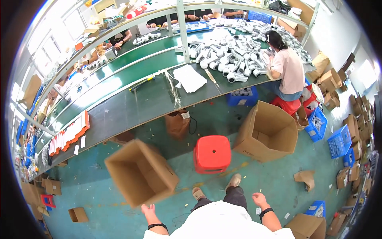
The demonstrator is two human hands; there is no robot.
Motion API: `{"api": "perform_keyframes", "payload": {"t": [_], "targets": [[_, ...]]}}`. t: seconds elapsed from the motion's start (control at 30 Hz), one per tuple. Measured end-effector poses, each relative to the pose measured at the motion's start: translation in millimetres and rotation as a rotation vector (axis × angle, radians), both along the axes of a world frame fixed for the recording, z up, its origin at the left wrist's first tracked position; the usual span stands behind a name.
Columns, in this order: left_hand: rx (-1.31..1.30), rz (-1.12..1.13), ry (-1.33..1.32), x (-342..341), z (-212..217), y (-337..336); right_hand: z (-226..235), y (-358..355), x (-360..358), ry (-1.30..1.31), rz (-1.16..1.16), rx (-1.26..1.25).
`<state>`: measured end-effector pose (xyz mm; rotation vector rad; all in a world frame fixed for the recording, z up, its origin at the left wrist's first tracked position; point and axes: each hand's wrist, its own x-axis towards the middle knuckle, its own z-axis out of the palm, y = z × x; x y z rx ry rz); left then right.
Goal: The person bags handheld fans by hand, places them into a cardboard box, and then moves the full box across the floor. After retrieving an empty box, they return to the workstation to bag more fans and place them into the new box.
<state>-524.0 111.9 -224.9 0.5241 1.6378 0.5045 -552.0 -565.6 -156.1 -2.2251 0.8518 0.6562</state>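
Just beyond the left hand (149,214), spread and empty, is a big cardboard box (141,175), probably best steadied two-handed, with the right hand (260,200) loosely curled, empty.

Ahead of the fingers (256,195), a red stool (214,153); farther from them, the table (115,114) carries white paper (190,78), a yellow tool (142,83) and heaped grey parts (234,53).

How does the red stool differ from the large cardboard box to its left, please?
The stool is red; the cardboard box is brown. The stool has a flat seat with a small hole; the box gapes open. The box looks larger than the stool. Both look squarish.
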Motion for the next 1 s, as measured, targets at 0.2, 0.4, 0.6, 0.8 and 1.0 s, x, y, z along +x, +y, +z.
{"api": "perform_keyframes", "payload": {"t": [0.2,0.4,0.6,0.8,1.0], "targets": [[0.136,-0.182,0.025,66,32,-38,-37,-39,35,0.080,0.031,0.038],[0.299,-0.253,0.127,105,45,-119,-32,-115,114,0.091,0.100,0.038],[0.130,-0.355,0.223,150,30,-246,-7,-209,166,0.001,0.008,0.050],[0.118,-0.583,0.200,201,34,-322,4,-281,171,-0.093,-0.051,-0.040],[0.159,-0.704,0.234,234,65,-341,-31,-301,140,-0.040,-0.131,0.004]]}}
